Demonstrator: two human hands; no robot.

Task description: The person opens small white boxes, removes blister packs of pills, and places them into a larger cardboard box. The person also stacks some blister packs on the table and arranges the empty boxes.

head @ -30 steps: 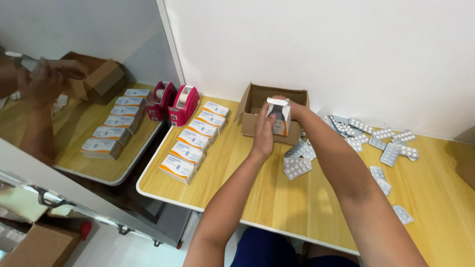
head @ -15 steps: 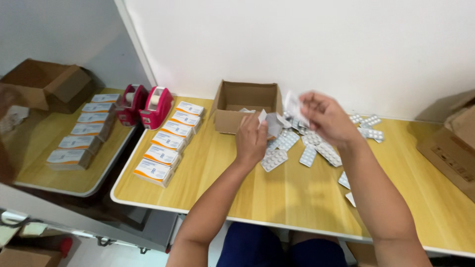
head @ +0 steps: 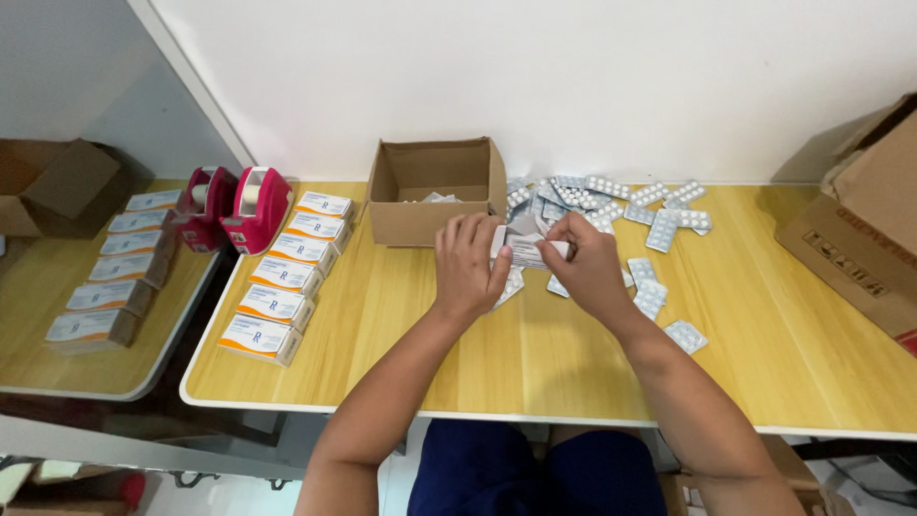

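A small white medicine carton (head: 523,250) is held between both hands above the yellow wooden table (head: 401,354), just in front of the open cardboard box (head: 436,191). The left hand (head: 468,263) is closed on the left end of the carton, with the fingers curled over its top. The right hand (head: 583,263) is closed on the right end, and its fingertips (head: 559,229) are pinched on what seems to be a flap of the carton. What is inside the carton cannot be told.

The open cardboard box is placed at the back of the table, close to the white wall (head: 573,76). Some pale packets are seen inside it, but they are too small to be named. To the right of the box, many silver blister strips (head: 611,201) of tablets are scattered in a loose heap, and a few more strips (head: 686,334) are lying apart, nearer to the front edge. To the left of the box, a row of white and orange medicine boxes (head: 287,277) is arranged in a slanted line toward the table's front left corner. Just left of this row, a pink tape dispenser (head: 256,205) is standing. Further left of the box, a mirror-like panel (head: 105,124) is seen, in which the row and the dispenser are repeated. Far to the right of the box, a large brown shipping carton (head: 860,229) is resting at the table's right edge.
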